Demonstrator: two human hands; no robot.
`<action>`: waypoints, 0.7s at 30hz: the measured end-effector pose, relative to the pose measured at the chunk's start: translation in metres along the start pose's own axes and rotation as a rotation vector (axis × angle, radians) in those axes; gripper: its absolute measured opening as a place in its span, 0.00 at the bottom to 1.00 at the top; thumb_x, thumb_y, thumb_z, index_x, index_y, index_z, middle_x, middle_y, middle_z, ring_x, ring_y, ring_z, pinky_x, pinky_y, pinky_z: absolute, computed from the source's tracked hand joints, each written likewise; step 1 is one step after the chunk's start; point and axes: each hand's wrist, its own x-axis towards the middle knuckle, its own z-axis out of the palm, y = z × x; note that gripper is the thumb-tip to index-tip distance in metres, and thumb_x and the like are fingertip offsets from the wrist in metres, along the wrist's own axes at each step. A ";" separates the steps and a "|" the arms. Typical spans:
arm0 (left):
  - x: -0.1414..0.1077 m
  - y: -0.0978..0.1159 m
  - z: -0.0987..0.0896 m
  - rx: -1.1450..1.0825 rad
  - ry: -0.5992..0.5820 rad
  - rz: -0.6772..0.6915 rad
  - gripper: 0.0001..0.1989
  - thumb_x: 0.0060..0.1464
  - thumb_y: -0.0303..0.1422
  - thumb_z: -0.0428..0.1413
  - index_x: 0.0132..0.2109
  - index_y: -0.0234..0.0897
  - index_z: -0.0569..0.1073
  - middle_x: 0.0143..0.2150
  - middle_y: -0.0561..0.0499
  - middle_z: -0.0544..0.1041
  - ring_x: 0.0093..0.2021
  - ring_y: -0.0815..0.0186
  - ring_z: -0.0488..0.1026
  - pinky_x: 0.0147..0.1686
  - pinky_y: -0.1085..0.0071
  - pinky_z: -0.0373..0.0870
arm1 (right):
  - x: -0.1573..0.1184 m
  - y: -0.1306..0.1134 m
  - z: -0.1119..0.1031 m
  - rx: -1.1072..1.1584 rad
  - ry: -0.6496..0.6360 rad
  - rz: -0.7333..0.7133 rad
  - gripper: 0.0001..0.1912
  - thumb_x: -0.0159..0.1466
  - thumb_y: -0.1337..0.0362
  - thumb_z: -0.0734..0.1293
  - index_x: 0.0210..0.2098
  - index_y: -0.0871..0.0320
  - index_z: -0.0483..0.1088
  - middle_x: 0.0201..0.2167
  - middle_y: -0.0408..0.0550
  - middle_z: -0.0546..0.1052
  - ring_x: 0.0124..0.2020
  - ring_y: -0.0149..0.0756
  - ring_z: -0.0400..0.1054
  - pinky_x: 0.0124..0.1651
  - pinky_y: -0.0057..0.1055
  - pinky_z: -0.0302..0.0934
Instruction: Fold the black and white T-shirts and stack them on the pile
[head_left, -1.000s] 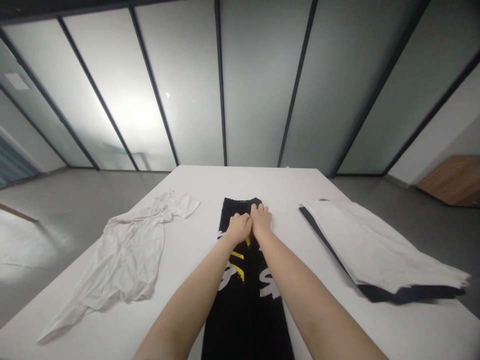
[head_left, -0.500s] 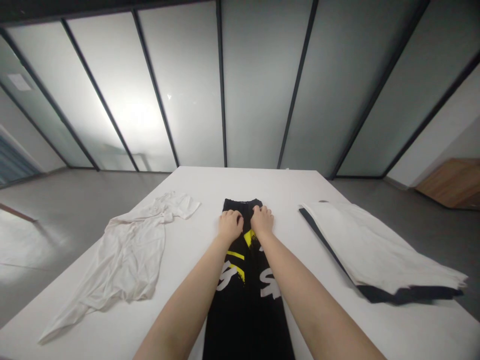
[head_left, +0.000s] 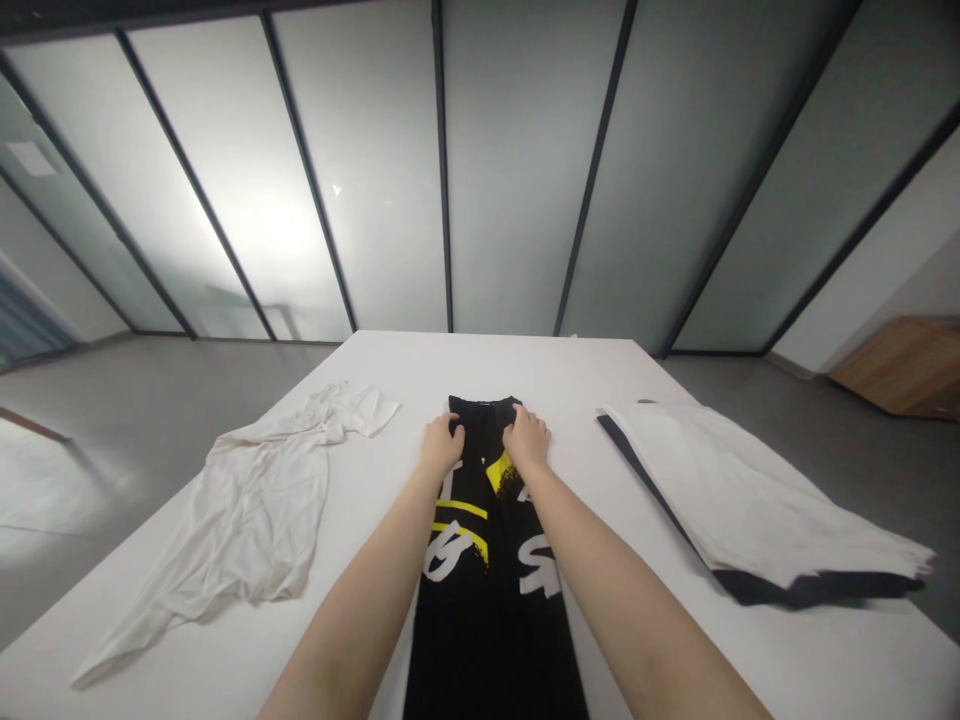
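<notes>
A person leans both bare hands over black trousers (head_left: 495, 630) printed in white and yellow, laid lengthwise along the middle of a white table (head_left: 495, 362). The waistband points toward the table's far end; the lower part runs out of view at its near side. The left hand (head_left: 441, 443) rests on the left edge of the trousers just below the waistband, thumb and fingers bent against the cloth. The right hand (head_left: 529, 438) takes the matching spot on the right edge, fingers curled over it. Whether either hand pinches the fabric or merely presses on it, one cannot tell.

By the look of things, the trousers are mostly spread straight, their upper part lying fairly smooth and no fold across them in view. On the left side of the table, a white garment (head_left: 270, 510) lies rumpled and twisted, not yet straightened. On the right side of the table, a stack of cloth (head_left: 750, 490) sits in flat layers, white above a dark layer (head_left: 832, 588), and appears the neatest of the three.

The count: two hands, one pair of trousers, one rumpled white garment, one stack and one table. The stack shows at least two layers; its exact number of pieces cannot be made out.
</notes>
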 end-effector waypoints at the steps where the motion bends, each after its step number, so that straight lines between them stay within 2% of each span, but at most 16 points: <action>1: 0.004 0.000 -0.001 -0.050 0.007 -0.020 0.08 0.56 0.30 0.62 0.45 0.41 0.78 0.55 0.40 0.80 0.64 0.48 0.70 0.70 0.52 0.57 | 0.002 0.003 -0.003 0.048 -0.011 -0.010 0.26 0.65 0.70 0.64 0.63 0.56 0.71 0.60 0.60 0.75 0.67 0.55 0.61 0.72 0.53 0.45; 4: 0.014 0.000 -0.005 -0.225 0.015 -0.108 0.07 0.59 0.35 0.61 0.44 0.41 0.76 0.48 0.43 0.82 0.53 0.54 0.78 0.55 0.60 0.73 | 0.005 0.011 -0.012 0.214 -0.044 -0.039 0.22 0.66 0.67 0.63 0.58 0.53 0.72 0.58 0.52 0.78 0.62 0.44 0.69 0.69 0.43 0.56; 6: 0.018 0.000 -0.011 -0.333 -0.007 -0.187 0.09 0.60 0.38 0.60 0.46 0.41 0.75 0.42 0.45 0.81 0.44 0.58 0.80 0.42 0.66 0.75 | 0.007 0.015 -0.016 0.341 -0.051 -0.028 0.20 0.66 0.65 0.62 0.56 0.54 0.72 0.56 0.51 0.80 0.58 0.40 0.73 0.65 0.39 0.62; 10: 0.022 -0.004 -0.026 -0.450 -0.093 -0.358 0.10 0.61 0.38 0.60 0.46 0.40 0.71 0.37 0.48 0.79 0.29 0.66 0.76 0.26 0.74 0.68 | 0.013 0.016 -0.021 0.554 -0.033 0.105 0.18 0.63 0.65 0.66 0.53 0.54 0.71 0.54 0.52 0.80 0.55 0.38 0.74 0.59 0.35 0.69; 13: 0.024 -0.008 -0.036 -0.491 -0.167 -0.467 0.08 0.63 0.36 0.59 0.44 0.39 0.69 0.30 0.52 0.75 0.20 0.72 0.68 0.18 0.79 0.57 | 0.020 0.016 -0.029 0.680 -0.096 0.282 0.14 0.65 0.66 0.67 0.51 0.53 0.69 0.44 0.49 0.81 0.45 0.36 0.78 0.44 0.29 0.73; 15: 0.026 -0.009 -0.042 -0.525 -0.224 -0.542 0.08 0.64 0.37 0.59 0.43 0.39 0.69 0.26 0.56 0.70 0.16 0.75 0.61 0.15 0.80 0.50 | 0.024 0.017 -0.039 0.737 -0.196 0.413 0.06 0.69 0.66 0.64 0.46 0.54 0.69 0.35 0.47 0.79 0.32 0.31 0.76 0.31 0.23 0.70; 16: 0.027 -0.009 -0.045 -0.546 -0.255 -0.581 0.09 0.65 0.38 0.58 0.43 0.38 0.69 0.24 0.57 0.68 0.14 0.76 0.58 0.13 0.81 0.47 | 0.026 0.018 -0.046 0.752 -0.255 0.479 0.03 0.71 0.66 0.63 0.43 0.55 0.68 0.30 0.45 0.77 0.26 0.29 0.72 0.25 0.20 0.65; 18: 0.029 -0.007 -0.050 -0.592 -0.324 -0.657 0.10 0.67 0.40 0.57 0.44 0.37 0.70 0.23 0.58 0.67 0.13 0.76 0.54 0.11 0.81 0.46 | 0.029 0.019 -0.058 0.766 -0.378 0.603 0.07 0.73 0.65 0.62 0.37 0.56 0.67 0.23 0.41 0.72 0.16 0.25 0.61 0.15 0.18 0.50; 20: 0.029 -0.003 -0.055 -0.641 -0.388 -0.718 0.12 0.69 0.41 0.54 0.47 0.36 0.70 0.24 0.57 0.69 0.12 0.77 0.54 0.11 0.81 0.49 | 0.029 0.020 -0.069 0.779 -0.494 0.699 0.10 0.74 0.63 0.63 0.34 0.56 0.65 0.19 0.37 0.67 0.11 0.22 0.50 0.11 0.17 0.37; 21: 0.029 -0.001 -0.056 -0.661 -0.410 -0.739 0.13 0.70 0.42 0.53 0.48 0.35 0.70 0.26 0.55 0.72 0.13 0.77 0.56 0.11 0.81 0.53 | 0.028 0.019 -0.073 0.791 -0.543 0.731 0.12 0.74 0.62 0.64 0.34 0.56 0.65 0.18 0.35 0.65 0.11 0.21 0.48 0.11 0.17 0.35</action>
